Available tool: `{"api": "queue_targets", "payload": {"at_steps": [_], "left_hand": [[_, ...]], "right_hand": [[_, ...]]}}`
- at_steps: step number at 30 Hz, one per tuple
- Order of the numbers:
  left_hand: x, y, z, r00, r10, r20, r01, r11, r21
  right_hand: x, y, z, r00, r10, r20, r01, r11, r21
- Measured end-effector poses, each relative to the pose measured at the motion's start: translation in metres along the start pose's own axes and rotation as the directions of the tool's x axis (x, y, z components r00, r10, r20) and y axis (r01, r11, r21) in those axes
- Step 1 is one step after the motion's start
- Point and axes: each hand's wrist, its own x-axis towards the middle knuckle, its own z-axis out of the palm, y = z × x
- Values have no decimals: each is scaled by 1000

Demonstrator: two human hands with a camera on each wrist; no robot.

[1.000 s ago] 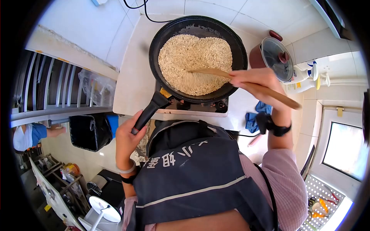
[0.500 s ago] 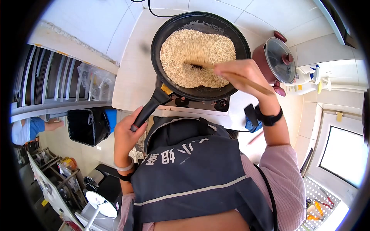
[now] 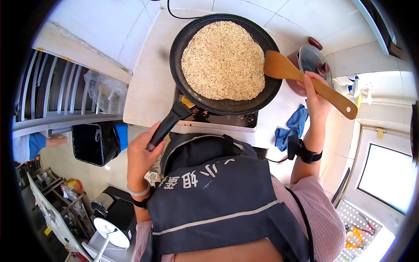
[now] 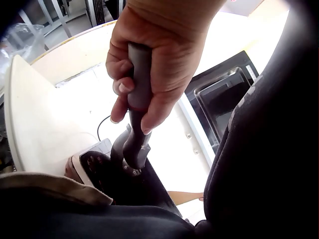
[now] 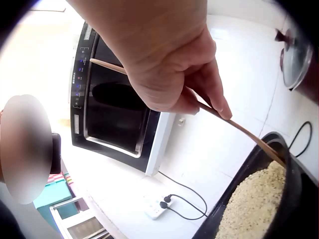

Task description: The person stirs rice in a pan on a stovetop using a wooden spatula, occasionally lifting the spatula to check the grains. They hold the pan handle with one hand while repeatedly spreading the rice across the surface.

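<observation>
A large black frying pan (image 3: pixel 235 107) sits on a cooker (image 3: pixel 218 121), with pale, fine grains (image 3: pixel 222 61) spread in a broad rounded layer inside. My left hand (image 3: pixel 142 150) grips the end of its black handle (image 3: pixel 168 124); the left wrist view shows the fingers curled round that handle (image 4: pixel 139 74). In my right hand (image 3: pixel 317 98) is a wooden spatula (image 3: pixel 281 66), its flat blade over the pan's right rim beside the grains. The right wrist view shows fingers and thumb pinching the spatula (image 5: pixel 244 130), its tip at the pan's edge.
A dark red pot with a glass lid (image 3: pixel 309 56) stands right of the pan, close to the spatula. On the counter lies a blue cloth (image 3: pixel 288 131). A black-lined bin (image 3: pixel 94 144) is on the floor at left. Cables (image 5: pixel 187 191) run from a power strip (image 5: pixel 157 206).
The spatula has gone from the middle of the grains to the right rim, blade now in full view. The grains' two-lobed outline has become rounder. My left hand keeps its grip on the handle.
</observation>
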Motion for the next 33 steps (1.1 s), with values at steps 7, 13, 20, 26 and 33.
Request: {"api": "queue_targets", "payload": {"at_steps": [7, 13, 20, 26, 33], "left_hand": [[0, 1, -2, 1000, 8, 13, -8, 1000, 20], [-1, -1, 2, 1000, 17, -5, -17, 999, -31], [-1, -3, 0, 1000, 3, 15, -3, 1000, -11], [-1, -5, 1, 1000, 10, 2, -10, 1000, -19], [-1, 2, -2, 998, -60, 32, 60, 998, -9]], "right_hand": [[24, 48, 61, 977, 206, -57, -177, 931, 318], [30, 54, 119, 991, -32, 132, -16, 939, 343], [-27, -3, 90, 772, -555, 310, 594, 803, -41], [-59, -11, 89, 597, -672, 438, 725, 685, 63], [-18, 19, 88, 811, -517, 274, 560, 822, -105]]}}
